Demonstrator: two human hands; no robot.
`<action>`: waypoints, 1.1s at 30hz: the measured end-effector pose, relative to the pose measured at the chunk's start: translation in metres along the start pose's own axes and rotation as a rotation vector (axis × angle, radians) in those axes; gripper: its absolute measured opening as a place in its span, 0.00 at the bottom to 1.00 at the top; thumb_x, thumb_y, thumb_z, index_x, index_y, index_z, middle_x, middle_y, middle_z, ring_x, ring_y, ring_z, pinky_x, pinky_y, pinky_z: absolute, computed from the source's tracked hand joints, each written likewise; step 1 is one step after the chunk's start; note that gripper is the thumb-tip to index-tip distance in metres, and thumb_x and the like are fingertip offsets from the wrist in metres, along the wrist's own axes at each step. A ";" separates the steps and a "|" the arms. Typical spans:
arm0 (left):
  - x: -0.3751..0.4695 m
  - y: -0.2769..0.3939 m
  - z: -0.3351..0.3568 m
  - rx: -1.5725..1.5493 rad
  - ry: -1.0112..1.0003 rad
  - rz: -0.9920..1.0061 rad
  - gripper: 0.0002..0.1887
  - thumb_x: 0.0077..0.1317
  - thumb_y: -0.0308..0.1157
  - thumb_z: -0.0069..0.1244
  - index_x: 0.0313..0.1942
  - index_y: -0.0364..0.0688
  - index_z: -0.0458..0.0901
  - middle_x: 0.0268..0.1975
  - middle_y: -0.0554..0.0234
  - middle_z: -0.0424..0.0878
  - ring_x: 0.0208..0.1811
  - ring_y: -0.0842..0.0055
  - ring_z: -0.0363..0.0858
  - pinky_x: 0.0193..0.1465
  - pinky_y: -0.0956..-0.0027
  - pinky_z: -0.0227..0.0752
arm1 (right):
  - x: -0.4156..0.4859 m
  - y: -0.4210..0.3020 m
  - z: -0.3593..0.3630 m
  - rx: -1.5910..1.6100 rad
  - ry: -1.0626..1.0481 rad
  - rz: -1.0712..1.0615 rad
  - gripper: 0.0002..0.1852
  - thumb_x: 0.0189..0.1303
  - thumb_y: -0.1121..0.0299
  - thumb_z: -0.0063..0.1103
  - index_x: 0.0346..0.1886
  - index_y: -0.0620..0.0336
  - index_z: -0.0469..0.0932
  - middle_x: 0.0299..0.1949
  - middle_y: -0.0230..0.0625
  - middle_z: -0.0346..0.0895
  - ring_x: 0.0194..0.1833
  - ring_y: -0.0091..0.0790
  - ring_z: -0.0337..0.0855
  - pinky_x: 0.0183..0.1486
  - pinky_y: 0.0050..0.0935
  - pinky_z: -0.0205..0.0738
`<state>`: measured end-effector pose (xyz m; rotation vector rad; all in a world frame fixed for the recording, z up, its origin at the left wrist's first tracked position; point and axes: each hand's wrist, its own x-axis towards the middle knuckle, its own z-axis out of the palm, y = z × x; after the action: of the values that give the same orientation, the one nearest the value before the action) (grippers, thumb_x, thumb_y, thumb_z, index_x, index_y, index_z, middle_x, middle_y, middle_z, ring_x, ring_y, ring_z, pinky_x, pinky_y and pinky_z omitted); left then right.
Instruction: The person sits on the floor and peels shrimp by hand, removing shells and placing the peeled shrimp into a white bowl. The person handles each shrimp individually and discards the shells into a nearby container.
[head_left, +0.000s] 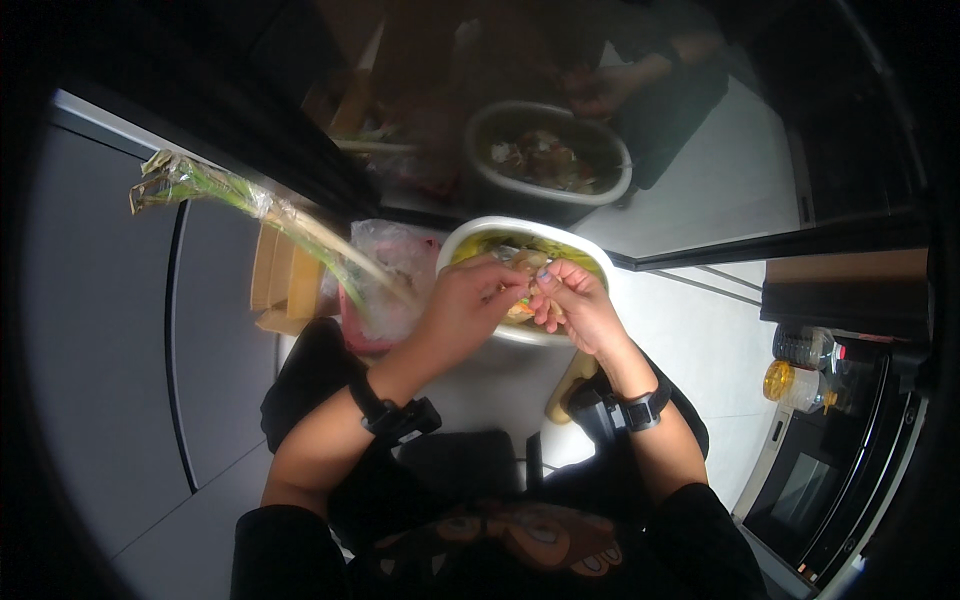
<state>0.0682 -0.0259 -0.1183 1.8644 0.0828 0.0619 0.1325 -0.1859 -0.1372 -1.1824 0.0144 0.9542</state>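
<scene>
Both hands meet above a white-rimmed waste bin (517, 225) with a yellow-green liner and mixed scraps in it. My left hand (476, 296) has its thumb and fingers pinched together at a small pale piece. My right hand (577, 300) holds the same small piece (534, 283) between thumb and curled fingers; it looks like food, but its kind cannot be told. Long green onions (277, 214), partly wrapped in clear plastic, lean beside the bin at the left. A pink basket (360, 341) with a clear plastic bag (394, 262) stands below them.
A cardboard box (289, 277) is behind the basket. A dark glossy panel (675, 150) beyond the bin reflects it. At the right, an oil bottle (787, 382) and another plastic bottle (806, 346) are near a black oven (814, 472). Grey cabinet doors (112, 300) line the left.
</scene>
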 end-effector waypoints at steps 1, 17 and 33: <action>-0.001 0.000 -0.002 0.006 -0.012 0.023 0.05 0.54 0.26 0.53 0.32 0.36 0.81 0.27 0.63 0.77 0.25 0.80 0.72 0.29 0.78 0.64 | 0.001 0.001 0.001 -0.010 0.011 0.004 0.08 0.61 0.65 0.50 0.31 0.59 0.69 0.21 0.30 0.73 0.18 0.18 0.70 0.18 0.14 0.63; 0.001 -0.002 -0.005 0.106 -0.108 0.071 0.06 0.54 0.26 0.51 0.32 0.36 0.80 0.26 0.60 0.77 0.22 0.75 0.73 0.26 0.74 0.64 | 0.004 0.011 0.005 -0.191 0.060 -0.093 0.08 0.61 0.66 0.51 0.29 0.57 0.68 0.21 0.26 0.72 0.17 0.12 0.65 0.17 0.11 0.57; 0.000 -0.012 -0.002 0.215 -0.172 0.182 0.05 0.54 0.25 0.50 0.31 0.34 0.78 0.25 0.53 0.76 0.27 0.63 0.75 0.29 0.67 0.67 | 0.008 0.019 0.004 -0.503 0.104 -0.292 0.07 0.58 0.72 0.53 0.25 0.62 0.71 0.22 0.26 0.72 0.22 0.14 0.66 0.25 0.15 0.62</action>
<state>0.0673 -0.0209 -0.1297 2.0800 -0.2073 0.0188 0.1236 -0.1766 -0.1545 -1.6431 -0.3235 0.6515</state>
